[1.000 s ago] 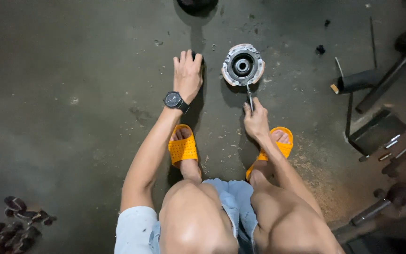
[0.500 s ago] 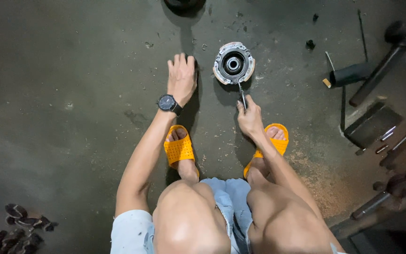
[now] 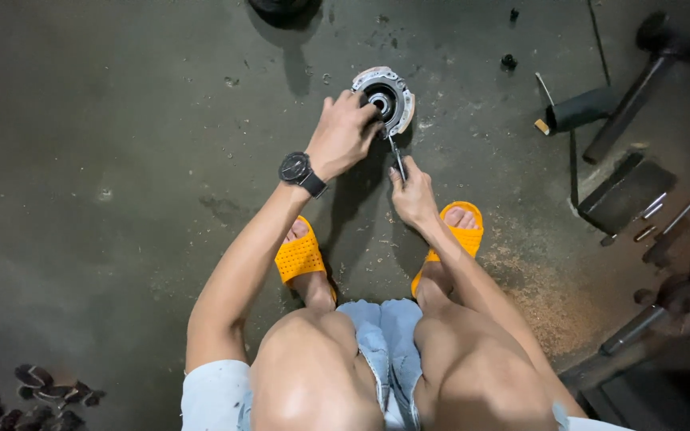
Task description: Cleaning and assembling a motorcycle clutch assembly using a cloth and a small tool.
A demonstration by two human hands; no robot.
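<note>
— So, the hub (image 3: pixel 385 97)?
— Round metal part, flat on the concrete floor (image 3: pixel 121 160), ahead of the feet. Dark bore at its centre.
— Left hand (image 3: pixel 342 136)?
— On the hub's near-left edge, fingers curled over the rim, clamped on it. Black watch (image 3: pixel 295 169) on that wrist.
— Right hand (image 3: pixel 414 194)?
— Fingers closed around a thin tool (image 3: pixel 397 160); its tip meets the hub's lower edge.
— Around it?
— Orange sandals (image 3: pixel 301 257) just behind the hands. Hammer (image 3: pixel 640 72) and loose metal pieces well apart to the right; dark bits at lower left.
</note>
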